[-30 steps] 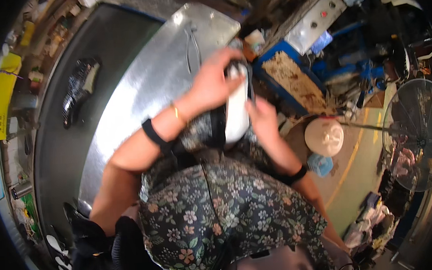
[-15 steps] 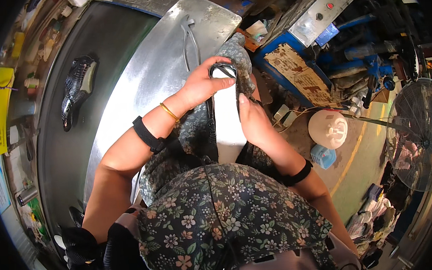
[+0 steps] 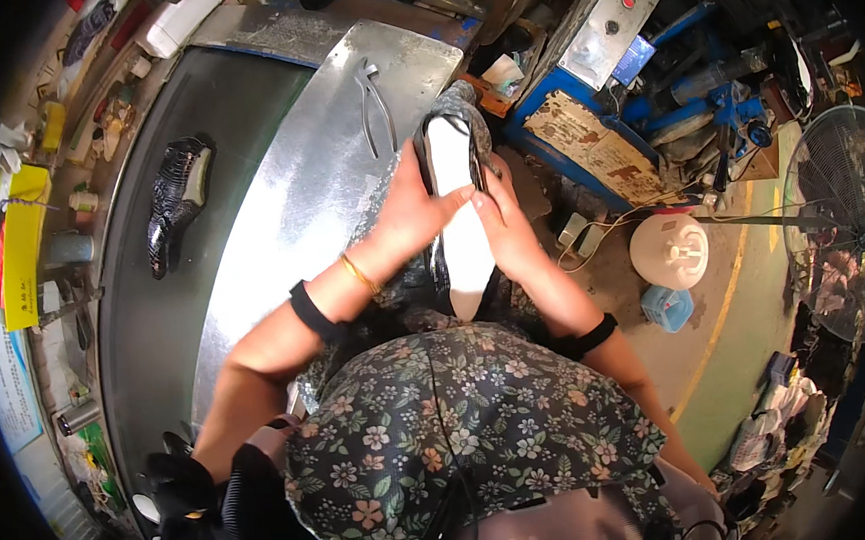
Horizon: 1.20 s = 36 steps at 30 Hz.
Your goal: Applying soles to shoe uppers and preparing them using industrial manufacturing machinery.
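Sole side up over my lap, a dark shoe with a long white bottom point(image 3: 462, 238) lies between my hands. Along its left side my left hand point(image 3: 410, 211) grips it, the thumb reaching across the white face. My right hand point(image 3: 508, 227) closes on the opposite edge, its thumb near the left one; its other fingers are partly hidden behind the shoe. Metal pincers point(image 3: 374, 108) rest on the shiny metal tabletop point(image 3: 332, 126) beyond my left hand. Another dark, glossy shoe point(image 3: 175, 208) lies on its side on the black belt point(image 3: 231, 113) to the left.
A blue machine with a button panel point(image 3: 608, 32) stands at the far right. On the floor to the right are a white plastic jug point(image 3: 669, 251), a blue basket point(image 3: 667, 307) and a cable. A large fan point(image 3: 851, 226) stands beyond them. Cluttered shelving borders the belt's left side.
My left hand has slid from the shoe's far end to its middle, uncovering that end. The right hand stays on the right edge. The view has shifted slightly.
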Tool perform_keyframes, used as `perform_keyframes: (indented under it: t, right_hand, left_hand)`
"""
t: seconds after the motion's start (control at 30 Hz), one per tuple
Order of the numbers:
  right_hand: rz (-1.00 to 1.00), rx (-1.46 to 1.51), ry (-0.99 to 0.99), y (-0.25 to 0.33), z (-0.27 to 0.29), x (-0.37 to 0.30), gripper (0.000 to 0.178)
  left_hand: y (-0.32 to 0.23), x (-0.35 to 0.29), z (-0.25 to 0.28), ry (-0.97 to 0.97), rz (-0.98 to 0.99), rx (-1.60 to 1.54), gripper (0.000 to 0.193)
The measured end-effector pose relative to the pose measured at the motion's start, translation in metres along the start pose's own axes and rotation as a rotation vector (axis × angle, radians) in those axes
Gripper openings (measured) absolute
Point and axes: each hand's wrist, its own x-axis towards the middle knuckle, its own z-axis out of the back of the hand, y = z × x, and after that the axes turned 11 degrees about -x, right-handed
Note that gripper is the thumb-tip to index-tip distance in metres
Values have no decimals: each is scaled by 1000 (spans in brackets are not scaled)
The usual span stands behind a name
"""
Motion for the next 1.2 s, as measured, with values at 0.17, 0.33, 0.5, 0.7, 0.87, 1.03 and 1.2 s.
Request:
perform_keyframes:
  t: [0.17,0.33,0.5,0.7,0.87,1.03,1.2]
  right_hand:
    - [11,45,34,-18,1,4,51]
    - [-76,371,89,-17,1,11,56]
    - [-63,-79,42,4,-19,23,65]
    - [-156,-279,85,49,-40,24,65]
    - [158,-215,-123,6,-57,8,61]
    - [172,-183,-67,6,-48,3,60]
    - [-210,-106,224,5,8,41,75]
  left_hand:
    - [-19,-31,27,264,374,158,70]
    - [1,-18,36,113,414,-842,68]
    - [5,22,18,-201,503,315,61]
    - [-26,34,47,297,2,1252,38]
    - [4,-38,34,-58,210,478,58]
    - [56,-40,25,-263,227,-320,48]
    - [12,36,36,-278,485,-1028,52]
